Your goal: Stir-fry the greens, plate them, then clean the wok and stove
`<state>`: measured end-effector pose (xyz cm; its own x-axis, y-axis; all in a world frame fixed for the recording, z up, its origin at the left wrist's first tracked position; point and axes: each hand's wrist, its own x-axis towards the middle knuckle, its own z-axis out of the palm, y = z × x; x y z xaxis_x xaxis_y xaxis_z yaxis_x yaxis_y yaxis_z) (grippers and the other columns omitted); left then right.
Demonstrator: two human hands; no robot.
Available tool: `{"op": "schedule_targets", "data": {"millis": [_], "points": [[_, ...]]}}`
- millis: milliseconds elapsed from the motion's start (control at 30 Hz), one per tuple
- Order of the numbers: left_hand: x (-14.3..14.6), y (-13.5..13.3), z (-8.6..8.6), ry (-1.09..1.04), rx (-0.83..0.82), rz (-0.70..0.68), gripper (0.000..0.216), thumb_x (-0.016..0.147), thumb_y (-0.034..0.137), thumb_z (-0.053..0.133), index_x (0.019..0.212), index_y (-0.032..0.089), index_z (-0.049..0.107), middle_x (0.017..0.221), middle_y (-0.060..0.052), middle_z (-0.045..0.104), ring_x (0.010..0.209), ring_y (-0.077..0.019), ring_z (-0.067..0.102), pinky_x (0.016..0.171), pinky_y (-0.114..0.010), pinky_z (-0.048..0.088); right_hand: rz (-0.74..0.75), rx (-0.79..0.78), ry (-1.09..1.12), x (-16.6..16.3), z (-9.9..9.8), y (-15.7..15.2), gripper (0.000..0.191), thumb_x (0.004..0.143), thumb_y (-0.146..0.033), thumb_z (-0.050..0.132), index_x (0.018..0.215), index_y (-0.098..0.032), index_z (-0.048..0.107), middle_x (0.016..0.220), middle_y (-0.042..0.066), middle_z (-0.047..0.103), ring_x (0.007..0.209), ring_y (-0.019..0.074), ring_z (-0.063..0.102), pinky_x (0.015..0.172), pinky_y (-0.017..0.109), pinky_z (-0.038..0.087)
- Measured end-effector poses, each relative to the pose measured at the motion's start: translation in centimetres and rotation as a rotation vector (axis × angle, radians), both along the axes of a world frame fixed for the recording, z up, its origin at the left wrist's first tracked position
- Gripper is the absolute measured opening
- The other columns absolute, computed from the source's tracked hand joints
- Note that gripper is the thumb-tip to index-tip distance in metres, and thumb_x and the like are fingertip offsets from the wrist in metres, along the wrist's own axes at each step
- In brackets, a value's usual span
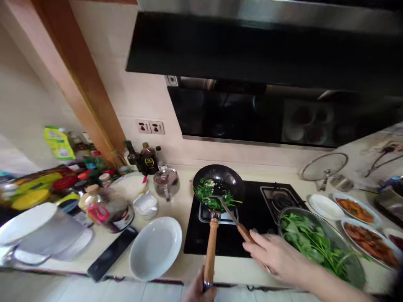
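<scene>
A black wok (234,178) sits on the left burner of the stove, holding chopped greens (209,197) with pale bits that look like garlic. At the bottom of the view my left hand (200,289) is wrapped round the end of the wok's wooden handle (211,247). My right hand (267,253) grips the wooden handle of a metal spatula (229,211). The spatula's head rests among the greens, partly hidden by them. To the right of my right hand, a large bowl (360,268) of leafy greens overlaps the stove's edge.
An oval white dish (155,247) stands left of the stove, near a glass pot (166,182). Bottles, jars and a white pot (47,230) crowd the far left. Plates of cooked food (371,241) and a glass lid (325,165) are at right. The range hood (252,50) overhangs the stove.
</scene>
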<state>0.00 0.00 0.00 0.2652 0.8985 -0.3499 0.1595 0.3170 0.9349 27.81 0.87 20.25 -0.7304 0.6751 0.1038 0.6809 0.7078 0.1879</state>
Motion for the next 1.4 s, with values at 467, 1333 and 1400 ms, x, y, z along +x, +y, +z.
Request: {"op": "schedule_targets", "data": {"millis": [467,1333,1400], "points": [[1.3,-0.2,1.4,-0.038,-0.079,-0.09,0.077,0.064,0.061,0.064,0.118,0.014,0.036,0.043,0.013,0.044,0.035,-0.0074,0.033,0.037,-0.022,0.024,-0.044,-0.158,-0.085,-1.7,-1.9,1.8,0.032,0.071,-0.007,0.052,0.101,-0.016,0.062,0.11,0.015,0.063,0.064,0.0162,0.06,0.06,0.028,0.044],[0.6,0.2,-0.1,-0.078,0.015,-0.035,0.057,0.068,0.032,0.075,0.115,0.019,0.047,0.072,0.004,0.055,0.059,-0.0081,0.046,0.058,-0.023,0.039,0.066,0.139,-0.115,-2.0,-2.4,2.7,0.029,0.073,-0.002,0.048,0.093,-0.017,0.062,0.104,0.014,0.065,0.062,0.0163,0.061,0.056,0.027,0.044],[0.8,0.1,0.4,-0.064,0.008,-0.057,0.056,0.068,0.037,0.074,0.112,0.018,0.047,0.064,0.006,0.053,0.052,-0.0073,0.043,0.052,-0.023,0.036,0.129,0.196,-0.226,-2.9,-3.6,1.8,0.03,0.07,0.0,0.048,0.093,-0.013,0.062,0.104,0.02,0.066,0.064,0.0198,0.063,0.057,0.029,0.047]]}}
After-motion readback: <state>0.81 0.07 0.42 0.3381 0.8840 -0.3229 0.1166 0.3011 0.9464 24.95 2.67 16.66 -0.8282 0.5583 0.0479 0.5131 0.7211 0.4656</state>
